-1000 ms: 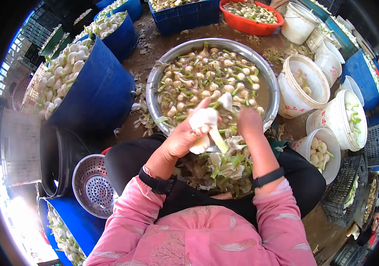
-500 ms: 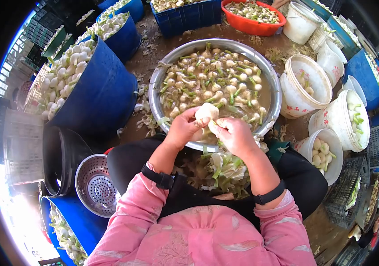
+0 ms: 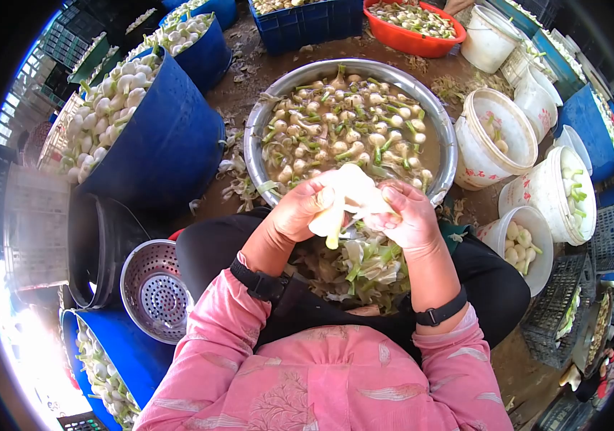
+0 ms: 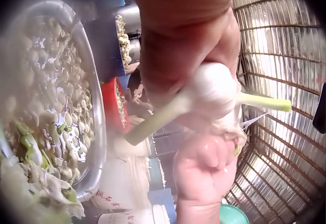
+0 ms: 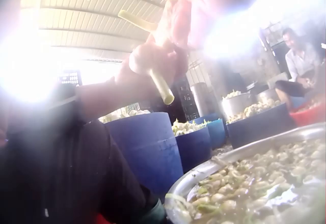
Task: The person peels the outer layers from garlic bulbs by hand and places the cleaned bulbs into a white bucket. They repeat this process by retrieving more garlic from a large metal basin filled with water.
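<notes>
My left hand (image 3: 294, 212) grips a pale garlic bulb (image 3: 356, 185) over the near rim of a metal basin (image 3: 253, 136). In the left wrist view, that white garlic bulb (image 4: 211, 89) has cut green stems pointing out on both sides. Thin strands stretch from it beside my right hand (image 3: 414, 215). With curled fingers, the right hand pinches papery garlic skin (image 3: 381, 214) at the bulb's right side. Wet garlic with short stems fills the basin in murky water. Between my knees lies a heap of garlic peelings (image 3: 368, 269).
Blue tubs (image 3: 156, 136) of white garlic stand at the left, above a metal colander (image 3: 159, 298). White buckets (image 3: 497, 136), some with garlic, line the right side. Beyond the basin are a red tub (image 3: 414, 32) and a blue crate (image 3: 307, 29). Another person (image 5: 300, 58) sits in the background.
My right hand has come back from the basin to the left hand. Both hands meet at the garlic, and the right one has shifted rightward with skin pulled from it.
</notes>
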A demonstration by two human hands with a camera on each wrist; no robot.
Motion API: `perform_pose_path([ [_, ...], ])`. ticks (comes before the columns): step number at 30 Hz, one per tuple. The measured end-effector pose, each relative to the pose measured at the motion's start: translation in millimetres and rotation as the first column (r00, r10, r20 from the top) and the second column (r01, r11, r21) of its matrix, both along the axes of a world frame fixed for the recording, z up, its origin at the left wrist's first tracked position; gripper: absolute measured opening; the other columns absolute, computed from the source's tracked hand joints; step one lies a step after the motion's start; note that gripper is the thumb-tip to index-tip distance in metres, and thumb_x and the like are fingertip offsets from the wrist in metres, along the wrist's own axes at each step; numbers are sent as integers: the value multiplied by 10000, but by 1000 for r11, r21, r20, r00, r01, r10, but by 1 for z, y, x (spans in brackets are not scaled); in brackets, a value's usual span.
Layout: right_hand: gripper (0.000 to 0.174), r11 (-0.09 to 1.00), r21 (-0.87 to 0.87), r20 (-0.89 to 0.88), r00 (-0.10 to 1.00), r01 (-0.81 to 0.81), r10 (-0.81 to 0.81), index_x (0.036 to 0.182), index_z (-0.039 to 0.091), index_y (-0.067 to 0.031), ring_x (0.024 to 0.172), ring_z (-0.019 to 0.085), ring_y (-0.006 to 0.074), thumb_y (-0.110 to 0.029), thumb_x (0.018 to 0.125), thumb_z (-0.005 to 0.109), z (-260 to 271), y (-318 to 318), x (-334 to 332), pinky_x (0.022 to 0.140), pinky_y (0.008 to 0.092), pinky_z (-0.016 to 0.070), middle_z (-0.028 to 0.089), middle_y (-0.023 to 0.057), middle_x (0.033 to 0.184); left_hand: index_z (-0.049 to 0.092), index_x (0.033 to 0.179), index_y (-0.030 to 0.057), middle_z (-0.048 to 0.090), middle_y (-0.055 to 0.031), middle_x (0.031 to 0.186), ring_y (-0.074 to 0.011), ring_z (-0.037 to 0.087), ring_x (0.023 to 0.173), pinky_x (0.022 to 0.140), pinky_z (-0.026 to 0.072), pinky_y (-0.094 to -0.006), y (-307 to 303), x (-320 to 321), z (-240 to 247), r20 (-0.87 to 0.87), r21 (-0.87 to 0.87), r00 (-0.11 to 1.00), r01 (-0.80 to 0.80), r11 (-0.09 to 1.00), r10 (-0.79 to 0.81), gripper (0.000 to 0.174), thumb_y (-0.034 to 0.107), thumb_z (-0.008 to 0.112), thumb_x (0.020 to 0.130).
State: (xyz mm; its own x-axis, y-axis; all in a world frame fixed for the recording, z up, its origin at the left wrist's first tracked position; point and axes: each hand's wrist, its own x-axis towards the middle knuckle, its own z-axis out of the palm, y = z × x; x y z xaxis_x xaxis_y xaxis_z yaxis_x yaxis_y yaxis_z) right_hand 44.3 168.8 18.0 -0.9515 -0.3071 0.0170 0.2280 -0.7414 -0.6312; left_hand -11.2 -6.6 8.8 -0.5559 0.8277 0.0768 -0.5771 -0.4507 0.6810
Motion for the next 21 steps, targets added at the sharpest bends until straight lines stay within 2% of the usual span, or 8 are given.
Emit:
perform_pose_path([
  [5,170,934,-346,-249,952,85,-178,669,441,-75,476,324,79,-175,804,472,1,43,-27,482,223,286,349,-25,524,508,939,37,548,-91,765,-177,545,693,584,478,-280,-4,-7,-14,33,2,975,-219,976,219,233,227,511,803],
  [11,176,897,169,-51,913,408,-405,732,511,-31,571,443,116,-181,818,479,-23,30,-29,506,224,358,534,41,754,366,1151,65,533,-93,838,-180,550,672,542,470,-276,10,-4,-9,83,-355,950,-254,900,301,418,365,371,860],
  [13,141,595,683,-199,892,424,-406,775,529,-6,551,456,131,-118,822,457,-26,16,-23,512,223,374,545,39,727,293,1217,82,534,-129,853,-205,560,633,516,470,-272,9,-7,-5,162,-361,963,-144,921,214,528,460,306,850],
  [15,165,156,703,-705,708,694,28,780,537,21,548,475,106,-118,826,462,-23,9,-23,478,257,380,517,29,630,286,1223,80,533,-149,860,-217,567,631,494,474,-283,6,-9,-7,229,-323,957,-97,941,177,556,484,302,842],
  [16,169,140,708,-702,712,692,28,772,546,25,559,484,99,-121,821,476,-25,4,-21,485,252,387,504,38,607,281,1228,81,531,-169,882,-235,567,624,476,471,-284,7,-12,-10,275,-334,947,-70,940,169,607,535,271,824],
  [19,172,595,748,-305,949,293,-83,800,542,13,557,459,88,-135,831,460,-19,-7,-8,496,230,376,508,29,639,350,1159,45,534,-117,904,-188,553,762,628,470,-267,12,-6,-9,231,-205,953,-151,967,197,518,401,478,806],
  [20,181,878,456,-91,989,148,-120,842,528,4,558,435,80,-151,844,436,-15,-13,-7,512,213,360,507,15,671,364,1138,38,535,-102,902,-169,544,781,655,458,-258,11,-4,-8,109,-204,968,-203,958,228,506,351,531,778],
  [21,181,906,399,-46,990,142,-135,863,525,-2,567,429,81,-163,843,445,-18,-17,-6,526,207,355,502,12,682,377,1117,31,535,-87,901,-150,534,799,682,446,-250,10,-2,-5,-13,-195,967,-254,947,256,501,301,585,750],
])
